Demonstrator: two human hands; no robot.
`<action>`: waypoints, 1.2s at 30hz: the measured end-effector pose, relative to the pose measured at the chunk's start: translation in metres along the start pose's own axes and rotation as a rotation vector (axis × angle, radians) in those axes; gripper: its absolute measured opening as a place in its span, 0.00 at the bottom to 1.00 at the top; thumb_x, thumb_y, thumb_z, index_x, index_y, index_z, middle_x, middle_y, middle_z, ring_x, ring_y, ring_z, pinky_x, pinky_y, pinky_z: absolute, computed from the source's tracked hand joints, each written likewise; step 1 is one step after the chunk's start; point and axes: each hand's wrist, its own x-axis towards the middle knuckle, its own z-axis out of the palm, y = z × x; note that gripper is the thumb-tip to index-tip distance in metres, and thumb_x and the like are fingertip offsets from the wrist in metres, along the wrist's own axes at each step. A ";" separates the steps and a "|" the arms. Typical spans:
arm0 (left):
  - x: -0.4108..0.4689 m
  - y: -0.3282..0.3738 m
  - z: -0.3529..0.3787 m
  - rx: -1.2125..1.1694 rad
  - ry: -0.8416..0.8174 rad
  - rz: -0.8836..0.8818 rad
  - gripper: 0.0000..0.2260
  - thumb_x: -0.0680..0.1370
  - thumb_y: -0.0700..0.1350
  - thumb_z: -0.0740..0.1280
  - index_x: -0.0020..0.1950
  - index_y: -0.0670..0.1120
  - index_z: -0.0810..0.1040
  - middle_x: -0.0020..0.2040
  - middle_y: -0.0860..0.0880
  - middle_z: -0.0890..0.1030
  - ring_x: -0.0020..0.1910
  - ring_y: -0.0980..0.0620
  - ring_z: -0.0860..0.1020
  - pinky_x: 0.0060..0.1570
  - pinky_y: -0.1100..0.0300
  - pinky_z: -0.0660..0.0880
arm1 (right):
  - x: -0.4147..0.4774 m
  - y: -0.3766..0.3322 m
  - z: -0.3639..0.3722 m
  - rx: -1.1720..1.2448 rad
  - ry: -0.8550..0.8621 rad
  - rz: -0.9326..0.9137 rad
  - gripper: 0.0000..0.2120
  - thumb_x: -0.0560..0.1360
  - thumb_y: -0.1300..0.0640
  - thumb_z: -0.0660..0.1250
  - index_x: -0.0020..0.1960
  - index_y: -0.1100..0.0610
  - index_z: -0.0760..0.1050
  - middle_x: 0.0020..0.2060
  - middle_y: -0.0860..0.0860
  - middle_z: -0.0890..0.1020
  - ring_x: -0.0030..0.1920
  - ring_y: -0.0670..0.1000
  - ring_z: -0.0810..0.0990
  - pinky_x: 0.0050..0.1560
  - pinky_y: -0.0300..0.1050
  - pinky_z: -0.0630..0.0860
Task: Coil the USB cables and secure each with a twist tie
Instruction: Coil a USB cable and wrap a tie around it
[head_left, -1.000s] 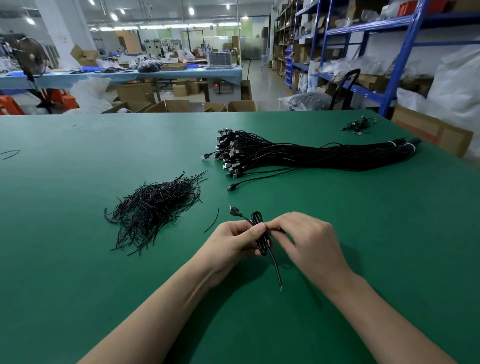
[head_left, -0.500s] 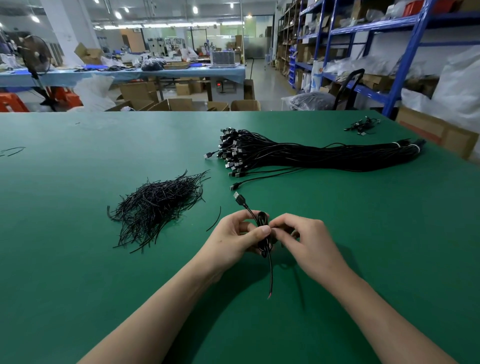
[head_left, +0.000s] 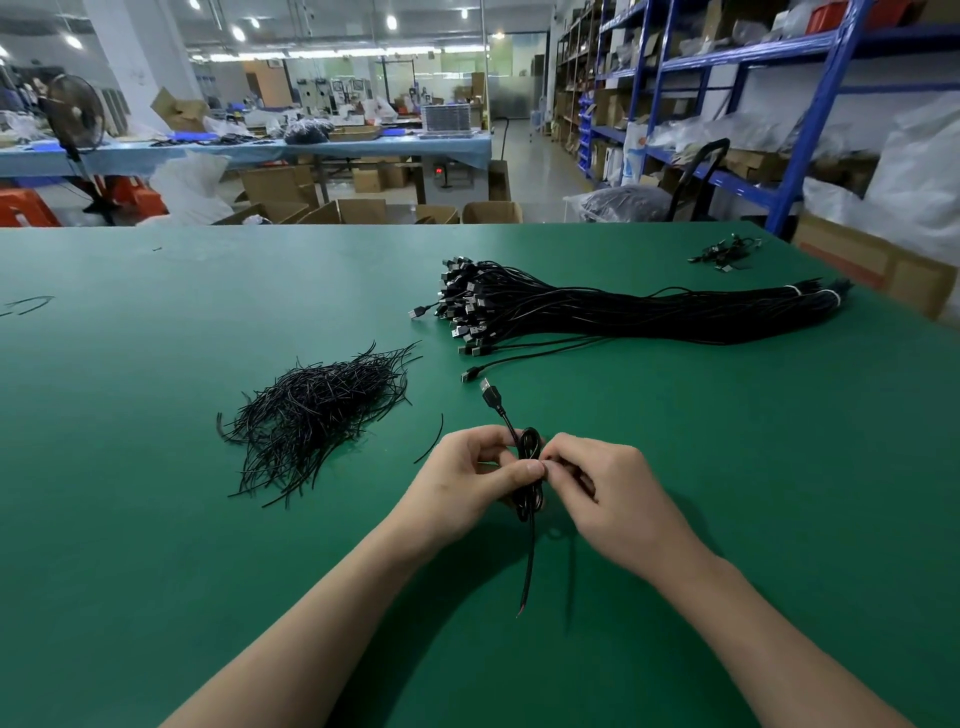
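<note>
— Both hands meet at the middle of the green surface (head_left: 156, 519), don't they?

— Yes. Left hand (head_left: 462, 483) pinches a coiled USB cable (head_left: 529, 478) between thumb and fingers; right hand (head_left: 608, 499) closes its fingertips on the same coil from the other side. So both are clamped on it, thumbs nearly touching.

— What shape is the coil?

— A narrow, elongated loop of thin black round cord, held upright just above the surface. Its USB plug (head_left: 488, 393) sticks out on a short lead toward the far side, a flat rectangular metal tip on a black moulded body. A loose tail hangs down toward the person, ending in a reddish bare tip.

— Is a twist tie on it?

— I can't tell; the fingers hide the waist of the coil.

— And the rest?

— A bristly heap of short black twist ties (head_left: 317, 415) lies to the left, thin stiff wires splayed out, one single tie (head_left: 430, 439) apart beside it. Farther back lies a thick bundle of uncoiled cables (head_left: 649, 312), plugs fanned at its left end, pale bands binding its right end. The surface looks matte and smooth.
</note>
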 end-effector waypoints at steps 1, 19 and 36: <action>0.001 -0.001 -0.001 0.064 0.022 0.015 0.13 0.75 0.45 0.75 0.57 0.42 0.81 0.36 0.52 0.79 0.37 0.51 0.83 0.45 0.59 0.78 | 0.000 0.000 0.001 0.038 -0.004 0.039 0.08 0.80 0.57 0.65 0.43 0.50 0.75 0.30 0.42 0.74 0.32 0.45 0.72 0.33 0.40 0.67; -0.003 0.001 -0.002 0.086 0.013 0.097 0.09 0.75 0.45 0.75 0.55 0.52 0.84 0.43 0.50 0.79 0.45 0.45 0.85 0.52 0.46 0.82 | 0.003 -0.009 -0.003 0.215 -0.075 0.175 0.12 0.81 0.60 0.65 0.39 0.54 0.73 0.26 0.43 0.70 0.27 0.44 0.64 0.29 0.37 0.61; -0.005 0.000 0.005 -0.105 0.117 0.103 0.17 0.83 0.37 0.64 0.69 0.52 0.71 0.47 0.46 0.84 0.47 0.47 0.83 0.52 0.56 0.79 | 0.005 -0.006 -0.001 0.162 0.119 0.159 0.12 0.81 0.57 0.66 0.39 0.50 0.73 0.26 0.43 0.74 0.27 0.44 0.68 0.29 0.36 0.63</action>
